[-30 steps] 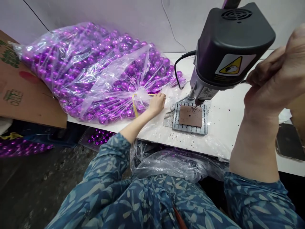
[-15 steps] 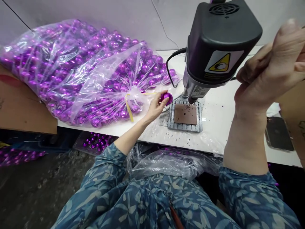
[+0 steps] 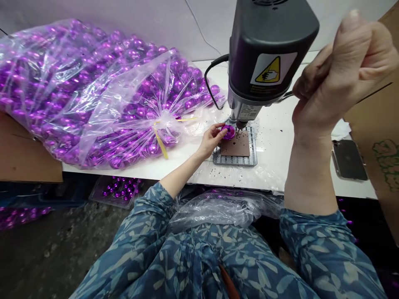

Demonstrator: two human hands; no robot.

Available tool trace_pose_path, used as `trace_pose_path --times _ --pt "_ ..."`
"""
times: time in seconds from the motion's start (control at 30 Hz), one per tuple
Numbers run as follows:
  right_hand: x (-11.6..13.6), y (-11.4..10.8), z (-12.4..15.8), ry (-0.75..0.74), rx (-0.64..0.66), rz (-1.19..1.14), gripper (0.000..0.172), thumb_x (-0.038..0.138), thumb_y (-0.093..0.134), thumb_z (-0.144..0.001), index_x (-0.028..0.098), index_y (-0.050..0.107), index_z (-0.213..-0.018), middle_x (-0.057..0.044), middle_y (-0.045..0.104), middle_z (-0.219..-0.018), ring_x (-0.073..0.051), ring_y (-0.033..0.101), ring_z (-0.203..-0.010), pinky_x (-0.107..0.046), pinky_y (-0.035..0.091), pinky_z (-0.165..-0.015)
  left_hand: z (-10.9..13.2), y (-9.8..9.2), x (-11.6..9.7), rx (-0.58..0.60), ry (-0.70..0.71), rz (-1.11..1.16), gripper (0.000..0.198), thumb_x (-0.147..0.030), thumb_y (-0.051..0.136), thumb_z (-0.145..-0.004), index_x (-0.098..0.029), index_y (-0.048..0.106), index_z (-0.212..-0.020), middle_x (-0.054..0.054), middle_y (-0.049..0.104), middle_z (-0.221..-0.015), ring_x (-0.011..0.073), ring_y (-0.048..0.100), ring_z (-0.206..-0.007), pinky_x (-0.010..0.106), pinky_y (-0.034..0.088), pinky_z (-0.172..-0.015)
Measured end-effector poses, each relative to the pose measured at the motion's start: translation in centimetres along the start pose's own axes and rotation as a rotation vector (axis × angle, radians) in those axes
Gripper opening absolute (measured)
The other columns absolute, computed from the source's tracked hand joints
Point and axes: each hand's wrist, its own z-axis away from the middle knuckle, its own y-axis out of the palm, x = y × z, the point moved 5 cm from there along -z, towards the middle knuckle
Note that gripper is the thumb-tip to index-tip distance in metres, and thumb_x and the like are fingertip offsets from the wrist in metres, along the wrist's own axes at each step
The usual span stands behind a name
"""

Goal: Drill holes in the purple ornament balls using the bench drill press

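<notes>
My left hand point(image 3: 212, 140) pinches a shiny purple faceted ball point(image 3: 229, 132) between thumb and fingers. The ball is over the left back part of a brown square board point(image 3: 234, 146), close beside the drill chuck point(image 3: 241, 123). That board, with a small dark hole in it, lies on the slotted metal base point(image 3: 253, 160) of a black drill press point(image 3: 271, 29). Raised at the right, my right hand point(image 3: 346, 74) is closed around the end of the press's metal lever point(image 3: 286, 96); the grip itself is hidden in the fist.
A large clear bag point(image 3: 102, 91) of purple balls, tied with yellow strip, fills the left of the white table point(image 3: 271, 145). Dark shavings surround the base. A phone point(image 3: 349, 160) lies at the right by a cardboard box point(image 3: 382, 124). Below, a plastic tub point(image 3: 116, 201) holds more balls.
My left hand has carried the purple ball rightward from beside the base to above the board near the chuck. My right hand stays closed at the lever. The camera view has shifted slightly.
</notes>
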Motion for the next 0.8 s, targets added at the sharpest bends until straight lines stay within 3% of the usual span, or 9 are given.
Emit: trace_pose_path --times 0.27,0.47,0.63,0.8 --pt "0.4 0.1 0.1 -0.016 0.009 0.108 0.076 0.086 0.051 -0.075 0.022 0.013 -0.063 0.008 0.023 -0.042 0.000 0.025 -0.033 -0.025 0.010 -0.038 0.6 1.2 -0.3 0.053 0.182 -0.218 0.049 -0.043 0.086 -0.085 -0.023 0.070 -0.126 0.012 0.072 -0.132 0.0241 0.071 -0.113 0.043 0.061 -0.100" --pt "0.4 0.0 0.2 -0.029 0.010 0.186 0.071 0.084 0.044 -0.078 0.022 0.014 -0.063 0.008 0.024 -0.042 0.001 0.024 -0.034 -0.025 0.011 -0.038 0.4 1.8 0.0 0.097 0.134 -0.123 0.046 -0.037 0.088 -0.084 -0.021 0.069 -0.122 0.010 0.077 -0.121 0.0225 0.074 -0.109 0.042 0.060 -0.101" --pt "0.4 0.0 0.2 -0.022 0.012 0.072 0.067 0.077 0.055 -0.079 0.023 0.020 -0.062 0.009 0.028 -0.042 0.000 0.026 -0.034 -0.026 0.010 -0.038 0.4 1.4 -0.5 0.103 0.127 -0.146 0.050 -0.033 0.091 -0.080 -0.020 0.069 -0.124 0.010 0.078 -0.117 0.0216 0.074 -0.104 0.042 0.060 -0.100" --pt "0.2 0.1 0.3 -0.033 -0.004 0.063 0.067 0.075 0.055 -0.078 0.023 0.015 -0.064 0.010 0.020 -0.043 0.000 0.022 -0.033 -0.027 0.008 -0.038 0.3 1.7 -0.5 0.145 0.199 -0.152 0.050 -0.032 0.091 -0.079 -0.022 0.070 -0.123 0.011 0.072 -0.132 0.0237 0.074 -0.116 0.043 0.060 -0.106"
